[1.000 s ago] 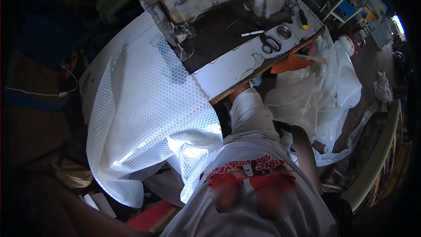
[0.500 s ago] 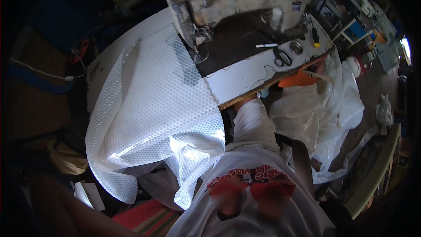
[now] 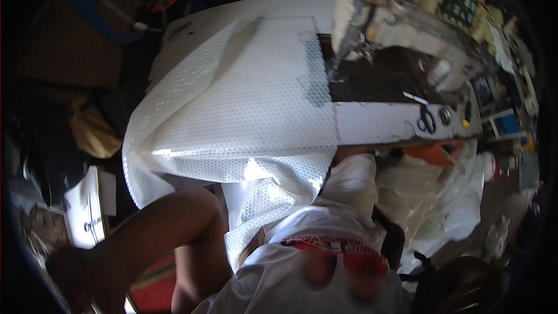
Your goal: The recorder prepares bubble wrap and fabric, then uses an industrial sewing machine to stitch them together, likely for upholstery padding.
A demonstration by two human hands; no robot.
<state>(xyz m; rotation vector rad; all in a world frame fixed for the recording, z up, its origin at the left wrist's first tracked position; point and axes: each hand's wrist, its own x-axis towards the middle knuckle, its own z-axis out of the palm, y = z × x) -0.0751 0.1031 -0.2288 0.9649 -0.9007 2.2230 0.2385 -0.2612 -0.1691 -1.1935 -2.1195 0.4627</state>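
A large sheet of bubble wrap (image 3: pixel 261 99) lies over the left part of the sewing table and hangs in folds over its near edge onto my lap. Its right edge is beside the needle area of an old, worn sewing machine (image 3: pixel 401 29). My bent left arm reaches out to the lower left, away from the sheet, with my left hand (image 3: pixel 67 276) in deep shadow at the rim; its fingers and anything in them cannot be made out. Of my right hand nothing can be recognised.
Black-handled scissors (image 3: pixel 426 121), a round metal piece (image 3: pixel 444 116) and a yellow-tipped screwdriver (image 3: pixel 466 121) lie on the table's right side. Clear plastic sheeting (image 3: pixel 415 197) is heaped below it. A tan bag (image 3: pixel 96 128) and a white panel (image 3: pixel 86 206) are at the left.
The view has swung left, so the table and machine appear farther right. My left arm, dim at the lower rim before, now shows bent with its elbow raised beside the bubble wrap.
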